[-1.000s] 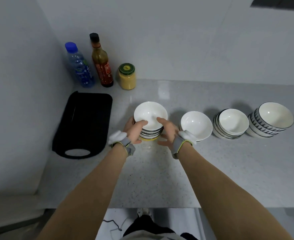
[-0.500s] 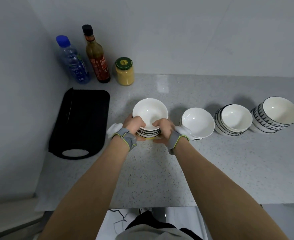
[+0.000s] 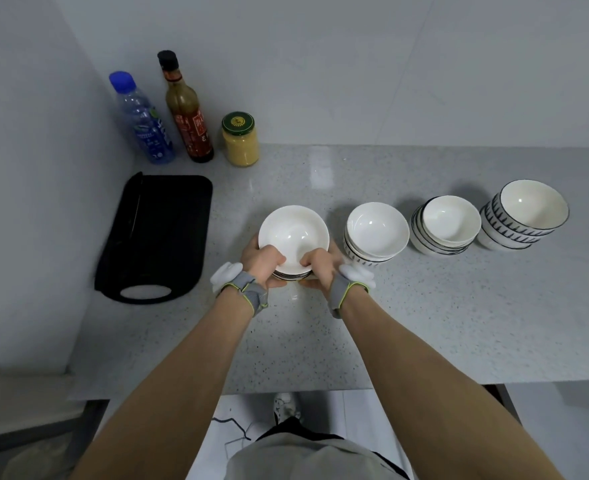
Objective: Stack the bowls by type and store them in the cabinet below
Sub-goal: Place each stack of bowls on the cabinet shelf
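Observation:
A stack of bowls with a plain white bowl (image 3: 293, 233) on top sits at the centre of the grey counter (image 3: 424, 323). My left hand (image 3: 260, 259) grips its left side, thumb over the rim. My right hand (image 3: 319, 265) grips its right side the same way. To the right stand three more stacks: a white-topped stack (image 3: 376, 233), a striped stack (image 3: 444, 225) and a dash-patterned stack (image 3: 525, 213). The cabinet below is hidden.
A black cutting board (image 3: 154, 233) lies at the left by the wall. A water bottle (image 3: 142, 119), a sauce bottle (image 3: 185, 109) and a yellow jar (image 3: 240, 138) stand at the back left. The counter's front edge runs just below my forearms.
My thumbs have curled further over the top bowl's rim and both hands have tightened on the stack. The stack looks slightly raised and nearer to me. The view has shifted.

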`<state>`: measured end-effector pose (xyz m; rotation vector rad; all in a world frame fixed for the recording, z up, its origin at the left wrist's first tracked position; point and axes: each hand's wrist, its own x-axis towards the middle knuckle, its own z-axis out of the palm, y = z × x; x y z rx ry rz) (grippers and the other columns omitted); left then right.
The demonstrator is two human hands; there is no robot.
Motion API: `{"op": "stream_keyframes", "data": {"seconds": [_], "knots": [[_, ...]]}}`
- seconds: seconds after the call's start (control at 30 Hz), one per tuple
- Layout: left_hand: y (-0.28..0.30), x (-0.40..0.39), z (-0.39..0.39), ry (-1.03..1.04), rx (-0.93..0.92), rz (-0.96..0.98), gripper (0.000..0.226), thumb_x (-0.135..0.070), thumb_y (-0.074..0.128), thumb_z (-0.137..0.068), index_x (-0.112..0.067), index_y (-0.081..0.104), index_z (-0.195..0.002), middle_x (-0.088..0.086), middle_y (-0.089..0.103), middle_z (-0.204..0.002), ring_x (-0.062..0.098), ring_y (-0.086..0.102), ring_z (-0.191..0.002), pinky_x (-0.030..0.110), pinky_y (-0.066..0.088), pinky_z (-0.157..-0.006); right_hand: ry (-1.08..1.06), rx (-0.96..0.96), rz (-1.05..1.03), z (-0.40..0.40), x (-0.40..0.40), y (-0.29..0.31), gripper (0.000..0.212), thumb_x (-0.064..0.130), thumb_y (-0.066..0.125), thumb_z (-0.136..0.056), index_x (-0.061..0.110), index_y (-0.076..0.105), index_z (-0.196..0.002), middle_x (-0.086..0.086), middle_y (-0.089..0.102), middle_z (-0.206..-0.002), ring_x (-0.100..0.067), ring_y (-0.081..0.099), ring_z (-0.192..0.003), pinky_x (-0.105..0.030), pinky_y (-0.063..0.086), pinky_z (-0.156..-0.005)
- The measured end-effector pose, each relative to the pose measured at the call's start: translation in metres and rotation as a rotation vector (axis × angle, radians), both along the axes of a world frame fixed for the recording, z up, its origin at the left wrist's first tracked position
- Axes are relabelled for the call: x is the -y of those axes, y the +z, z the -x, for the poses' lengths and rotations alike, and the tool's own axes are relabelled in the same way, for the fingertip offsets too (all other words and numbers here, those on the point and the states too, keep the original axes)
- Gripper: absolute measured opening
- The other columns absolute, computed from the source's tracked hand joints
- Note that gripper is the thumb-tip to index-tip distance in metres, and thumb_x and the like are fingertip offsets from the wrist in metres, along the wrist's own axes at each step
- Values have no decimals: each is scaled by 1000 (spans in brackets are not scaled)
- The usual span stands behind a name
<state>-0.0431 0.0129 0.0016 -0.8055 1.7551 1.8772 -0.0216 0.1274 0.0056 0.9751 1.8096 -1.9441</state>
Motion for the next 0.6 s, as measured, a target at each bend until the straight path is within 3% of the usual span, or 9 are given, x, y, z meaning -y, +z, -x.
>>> {"op": "stream_keyframes", "data": {"seconds": [0.17, 0.5, 0.6], "knots": [[1, -11, -39, 6, -14, 11, 56, 5, 52, -77, -26, 53, -124, 7, 60, -115, 36, 61, -102, 44, 58, -65, 11, -7, -2, -38, -12, -3, 63, 5, 52, -72, 27, 50, -130, -7, 62, -120, -32, 61, -105, -47, 60, -75], [11, -65, -160, -25, -82, 75, 47, -2, 55, -72, -27, 56, -112, 7, 63, -114, 35, 62, -100, 50, 58, -75, 46, -63, 30, -155, -69, -2, 57, 7, 53, -72, 26, 52, -126, -6, 63, -115, -32, 62, -104, -34, 61, -63], [14, -91, -203, -31, -95, 73, 62, -9, 57, -60, -24, 57, -120, 10, 64, -112, 36, 62, -98, 53, 58, -74, 36, -95, 57, -199, -98, 1, 58, 5, 52, -73, 26, 53, -126, -7, 64, -115, -32, 62, -105, -41, 61, -71]]}}
